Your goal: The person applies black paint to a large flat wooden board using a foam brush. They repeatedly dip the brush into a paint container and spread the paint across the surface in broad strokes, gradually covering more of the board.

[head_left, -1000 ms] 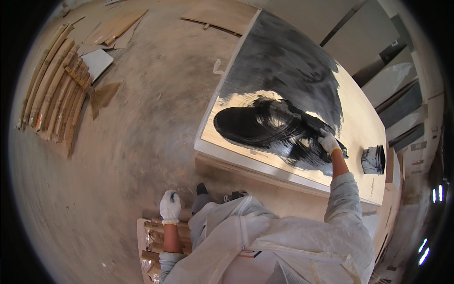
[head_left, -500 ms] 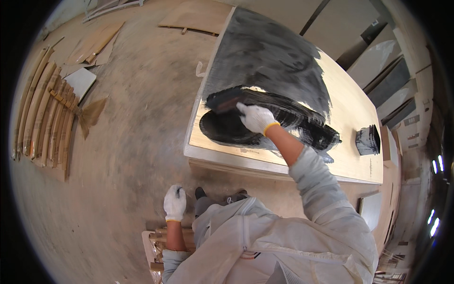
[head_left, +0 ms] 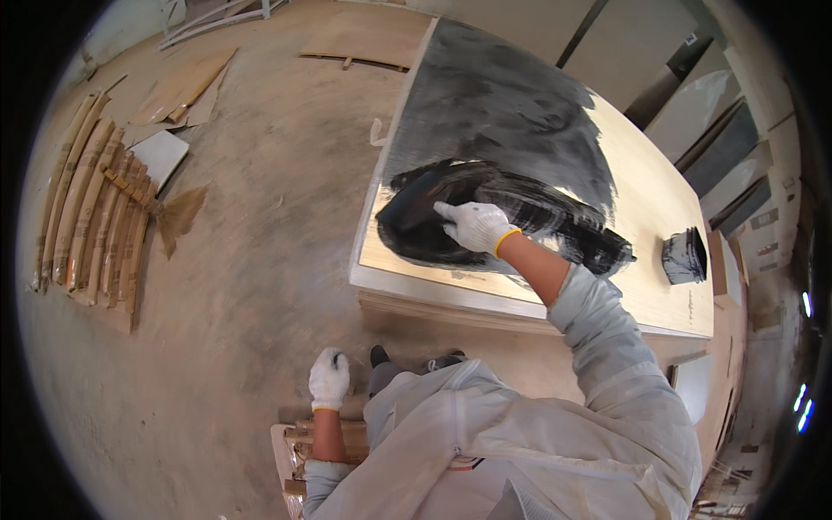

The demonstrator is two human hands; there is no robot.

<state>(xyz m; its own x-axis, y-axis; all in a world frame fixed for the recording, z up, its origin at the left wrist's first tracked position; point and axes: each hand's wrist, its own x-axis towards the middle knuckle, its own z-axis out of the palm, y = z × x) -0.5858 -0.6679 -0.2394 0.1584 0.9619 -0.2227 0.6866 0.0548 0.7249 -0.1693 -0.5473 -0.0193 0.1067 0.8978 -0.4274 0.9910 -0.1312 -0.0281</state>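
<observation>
My right hand (head_left: 478,227), in a white knitted glove with a yellow cuff, is closed on a wide dark spreader (head_left: 421,199), blurred by motion. The spreader lies against the wet black coating (head_left: 529,208) near the left end of a pale board (head_left: 654,195). Toward the board's far end, a thinner grey-black layer covers the surface. A coated black bucket (head_left: 684,256) stands on the board's right side. Low and off the board, my left hand (head_left: 329,380), gloved likewise, is curled shut; a dark spot shows at its fingers, too small to name.
The board tops a stack of sheets (head_left: 451,312) just in front of me. Bundled brown cardboard strips (head_left: 91,208) lie on the floor at left, beside a white panel (head_left: 162,156). More wrapped strips (head_left: 299,459) are by my left forearm. Panels (head_left: 719,152) lean at the far right.
My right hand has swept the spreader slightly toward me and changed its angle, smearing the black coating. My left hand stays closed. The whole view has shifted a little.
</observation>
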